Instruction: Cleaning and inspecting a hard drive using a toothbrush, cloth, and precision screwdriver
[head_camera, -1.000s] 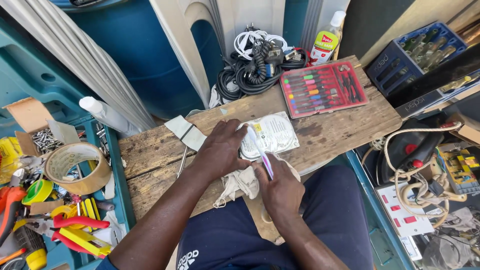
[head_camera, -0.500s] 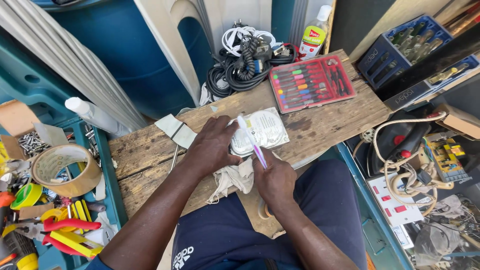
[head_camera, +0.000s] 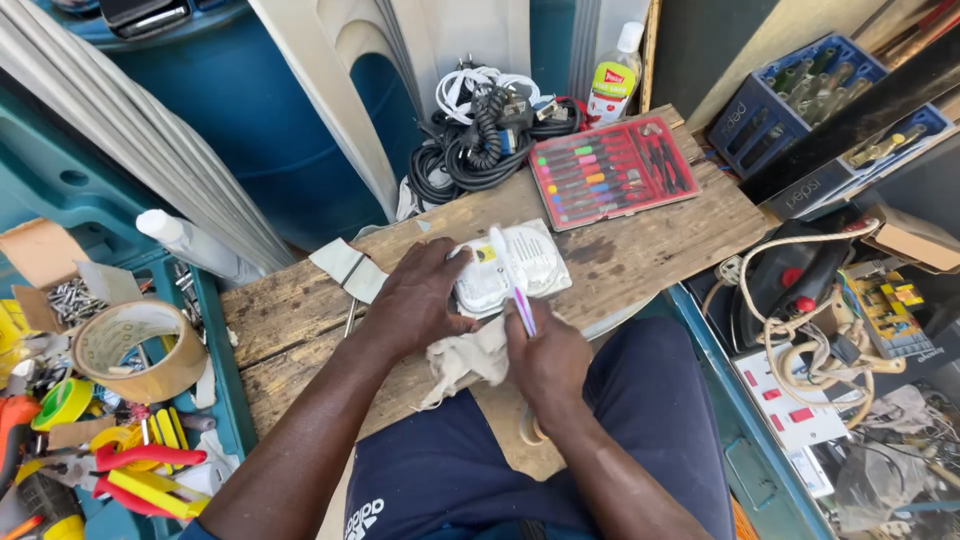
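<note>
The left hand (head_camera: 420, 300) pressed a white plastic device (head_camera: 510, 265) near the plank's (head_camera: 290, 320) front edge. The right hand (head_camera: 548, 355) gripped a toothbrush (head_camera: 512, 275) over it. Hard scrubbing could probably slide the device off that edge.

Both bare forearms reached up from six o'clock toward the centre, the left hand (head_camera: 420, 300) lying palm-down with fingers spread and curled toward two o'clock, the right hand (head_camera: 547, 357) just beside it, closed in a pinching fist, knuckles up.

- We see a worn wooden surface (head_camera: 300, 320) in bright daylight.
- We see a big blue barrel (head_camera: 250, 110) behind it.
- We see white panels (head_camera: 330, 90) leaning there.
</note>
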